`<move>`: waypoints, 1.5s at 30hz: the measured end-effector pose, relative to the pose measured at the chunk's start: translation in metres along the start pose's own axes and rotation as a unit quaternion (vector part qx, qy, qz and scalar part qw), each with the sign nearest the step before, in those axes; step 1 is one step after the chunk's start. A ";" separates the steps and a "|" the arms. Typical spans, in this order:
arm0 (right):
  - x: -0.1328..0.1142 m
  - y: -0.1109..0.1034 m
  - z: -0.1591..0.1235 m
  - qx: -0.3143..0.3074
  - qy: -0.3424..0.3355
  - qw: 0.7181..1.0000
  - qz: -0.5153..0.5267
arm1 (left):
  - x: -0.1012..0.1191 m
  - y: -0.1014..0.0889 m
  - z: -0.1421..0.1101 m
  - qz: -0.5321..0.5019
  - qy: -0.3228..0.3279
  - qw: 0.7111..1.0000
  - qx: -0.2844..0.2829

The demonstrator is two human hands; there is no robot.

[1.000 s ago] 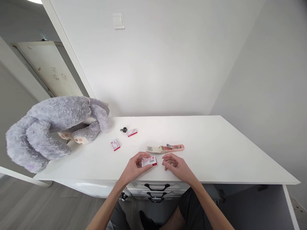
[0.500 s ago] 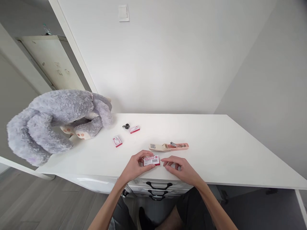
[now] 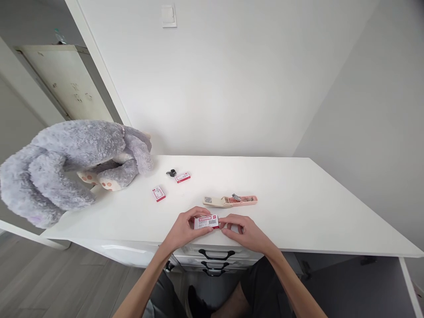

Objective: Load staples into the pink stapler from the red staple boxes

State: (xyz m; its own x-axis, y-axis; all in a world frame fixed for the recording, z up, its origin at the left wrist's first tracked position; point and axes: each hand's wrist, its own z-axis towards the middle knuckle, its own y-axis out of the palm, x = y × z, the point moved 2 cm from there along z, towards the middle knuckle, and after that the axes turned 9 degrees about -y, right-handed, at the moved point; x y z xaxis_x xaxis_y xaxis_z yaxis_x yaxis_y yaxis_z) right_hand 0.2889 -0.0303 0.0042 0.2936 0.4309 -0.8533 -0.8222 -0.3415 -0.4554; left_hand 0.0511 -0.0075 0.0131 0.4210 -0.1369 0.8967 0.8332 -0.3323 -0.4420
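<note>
My left hand is closed around a small red-and-white cardboard box, thumb along its near side and fingers behind it. The box's printed face with a barcode is turned up. At its right end, my right hand has bent fingers, the index fingertip and thumb meeting the end of the box. Just beyond the hands lies a long beige-and-pink hinged thing that looks like an opened stapler, with metal parts showing.
Two similar small boxes lie farther left, a nearer box and a farther box beside a small black object. A big grey plush toy occupies the left of the white table. Drawers with black handles sit below the front edge.
My right hand has closed the small gap to the box, its fingertips now at the box's right end. My left hand keeps its hold. The whole view has shifted slightly.
</note>
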 end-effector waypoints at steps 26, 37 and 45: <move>0.015 0.002 -0.003 0.110 0.046 0.989 0.083 | 0.002 0.003 -0.003 -0.008 -0.028 1.000 0.001; 0.005 0.005 -0.001 0.047 0.045 0.997 0.033 | 0.012 0.010 -0.003 0.062 -0.018 0.997 -0.034; 0.018 0.003 -0.004 0.100 0.039 0.994 -0.009 | 0.001 0.005 -0.003 0.072 -0.022 0.997 0.035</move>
State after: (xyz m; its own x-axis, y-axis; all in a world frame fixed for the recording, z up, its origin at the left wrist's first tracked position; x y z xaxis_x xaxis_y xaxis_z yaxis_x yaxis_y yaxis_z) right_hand 0.2934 -0.0270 -0.0132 0.3386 0.3672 -0.8663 -0.8953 -0.1575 -0.4167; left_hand 0.0548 -0.0123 0.0116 0.5517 -0.1375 0.8227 0.7852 -0.2470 -0.5678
